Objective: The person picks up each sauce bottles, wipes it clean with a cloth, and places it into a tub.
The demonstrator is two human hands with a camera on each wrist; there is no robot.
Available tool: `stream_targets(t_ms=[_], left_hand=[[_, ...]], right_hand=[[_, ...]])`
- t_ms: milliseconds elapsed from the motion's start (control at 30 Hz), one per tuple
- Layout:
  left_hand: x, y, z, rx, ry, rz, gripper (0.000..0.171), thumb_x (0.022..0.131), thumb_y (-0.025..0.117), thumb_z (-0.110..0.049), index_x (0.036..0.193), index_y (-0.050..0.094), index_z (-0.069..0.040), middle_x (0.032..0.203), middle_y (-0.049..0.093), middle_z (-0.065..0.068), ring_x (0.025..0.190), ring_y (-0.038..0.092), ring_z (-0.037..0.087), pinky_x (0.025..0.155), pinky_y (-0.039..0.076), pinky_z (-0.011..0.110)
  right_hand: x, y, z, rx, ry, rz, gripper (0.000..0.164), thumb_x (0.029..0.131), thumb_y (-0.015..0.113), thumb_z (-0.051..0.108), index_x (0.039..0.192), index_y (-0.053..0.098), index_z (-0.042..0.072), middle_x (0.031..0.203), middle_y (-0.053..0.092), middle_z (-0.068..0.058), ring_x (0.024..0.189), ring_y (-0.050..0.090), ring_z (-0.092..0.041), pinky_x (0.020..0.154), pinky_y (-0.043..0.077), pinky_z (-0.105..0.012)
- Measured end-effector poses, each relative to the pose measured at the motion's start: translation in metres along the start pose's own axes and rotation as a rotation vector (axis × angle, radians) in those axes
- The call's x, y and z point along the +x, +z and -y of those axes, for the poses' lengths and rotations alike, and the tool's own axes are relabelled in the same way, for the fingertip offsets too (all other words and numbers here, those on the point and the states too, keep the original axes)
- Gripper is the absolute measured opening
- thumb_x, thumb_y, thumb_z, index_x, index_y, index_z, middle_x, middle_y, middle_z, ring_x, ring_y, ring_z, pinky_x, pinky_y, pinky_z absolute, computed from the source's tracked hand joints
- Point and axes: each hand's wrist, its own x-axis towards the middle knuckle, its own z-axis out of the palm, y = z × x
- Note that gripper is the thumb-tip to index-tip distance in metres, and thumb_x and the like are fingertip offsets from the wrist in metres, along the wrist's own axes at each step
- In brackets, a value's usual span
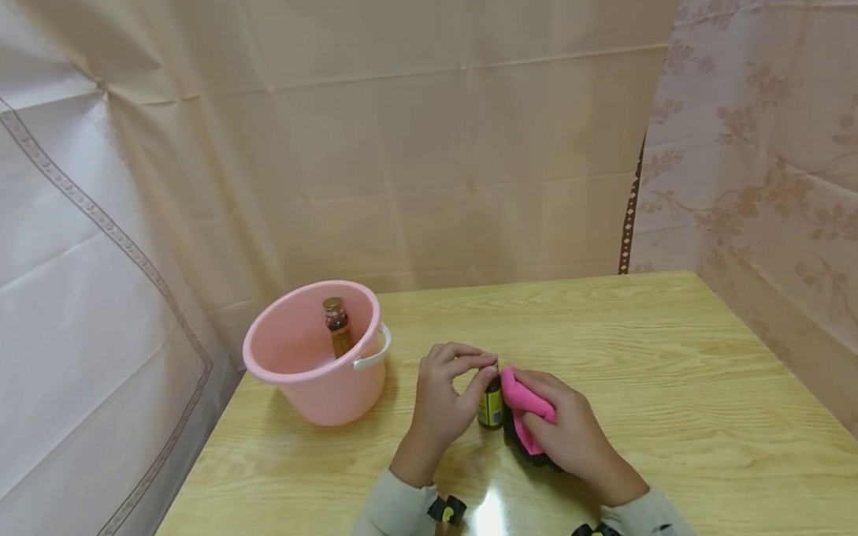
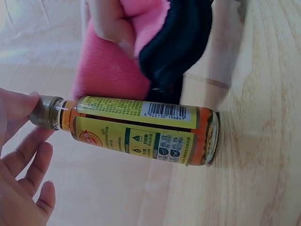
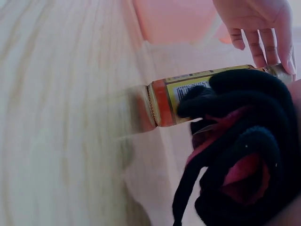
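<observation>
A small glass bottle (image 2: 136,129) with a yellow-green label and a metal cap stands upright on the table. My left hand (image 1: 444,394) pinches its cap (image 2: 46,112) between thumb and fingers, the other fingers spread loosely. On the bottle's right side, my right hand (image 1: 565,429) grips a bunched cloth (image 1: 526,406), pink on one face and black on the other. The cloth lies against the label in the left wrist view. In the right wrist view its dark folds (image 3: 244,136) hide part of the bottle (image 3: 162,101).
To the left stands a pink bucket (image 1: 334,397) with a white handle (image 1: 375,350). Inside it leans another bottle (image 1: 339,330), dark with a gold cap. The wood-grain table (image 1: 616,348) ends at a hanging beige curtain (image 1: 440,165) at the back.
</observation>
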Motion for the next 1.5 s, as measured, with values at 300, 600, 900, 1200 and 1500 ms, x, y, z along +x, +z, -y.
stream_targets(t_ms=[300, 600, 900, 1200, 1500], left_hand=[[-0.003, 0.001, 0.0, 0.021, 0.014, -0.004, 0.012, 0.094, 0.077, -0.023, 0.104, 0.083, -0.018, 0.108, 0.076, -0.005, 0.105, 0.063, 0.016, 0.089, 0.043, 0.042], [-0.006, -0.003, -0.001, -0.011, -0.029, -0.002, 0.012, 0.095, 0.076, -0.018, 0.105, 0.083, -0.016, 0.111, 0.076, -0.003, 0.107, 0.062, 0.017, 0.089, 0.04, 0.043], [-0.005, -0.002, -0.002, -0.044, -0.059, 0.012, 0.014, 0.097, 0.074, -0.019, 0.107, 0.083, -0.016, 0.115, 0.073, -0.002, 0.11, 0.061, 0.018, 0.096, 0.04, 0.048], [-0.005, 0.0, -0.001, -0.062, -0.069, 0.015, 0.014, 0.097, 0.074, -0.02, 0.107, 0.083, -0.017, 0.108, 0.069, -0.002, 0.105, 0.06, 0.017, 0.097, 0.041, 0.048], [-0.005, 0.008, -0.001, 0.019, -0.002, -0.028, 0.014, 0.093, 0.08, -0.025, 0.104, 0.083, -0.019, 0.108, 0.07, -0.003, 0.104, 0.062, 0.015, 0.092, 0.043, 0.047]], right_hand=[[-0.002, 0.003, 0.002, 0.006, -0.058, -0.036, 0.061, 0.087, 0.077, -0.001, 0.142, 0.065, 0.02, 0.141, 0.064, 0.002, 0.127, 0.061, -0.018, 0.099, 0.053, -0.027], [-0.002, 0.008, 0.002, -0.023, 0.031, 0.045, 0.055, 0.087, 0.074, 0.001, 0.138, 0.068, 0.02, 0.136, 0.066, 0.004, 0.114, 0.064, -0.015, 0.093, 0.056, -0.035], [0.0, 0.006, 0.001, -0.059, 0.147, 0.125, 0.053, 0.087, 0.073, 0.003, 0.138, 0.068, 0.018, 0.133, 0.068, 0.002, 0.111, 0.064, -0.014, 0.095, 0.054, -0.039], [-0.001, 0.006, 0.001, -0.106, 0.227, 0.164, 0.045, 0.087, 0.074, 0.006, 0.131, 0.073, 0.016, 0.127, 0.07, 0.0, 0.1, 0.063, -0.01, 0.089, 0.054, -0.035], [-0.002, 0.002, 0.003, -0.132, 0.23, 0.152, 0.043, 0.087, 0.075, 0.006, 0.129, 0.074, 0.016, 0.124, 0.072, -0.002, 0.097, 0.065, -0.012, 0.086, 0.056, -0.037]])
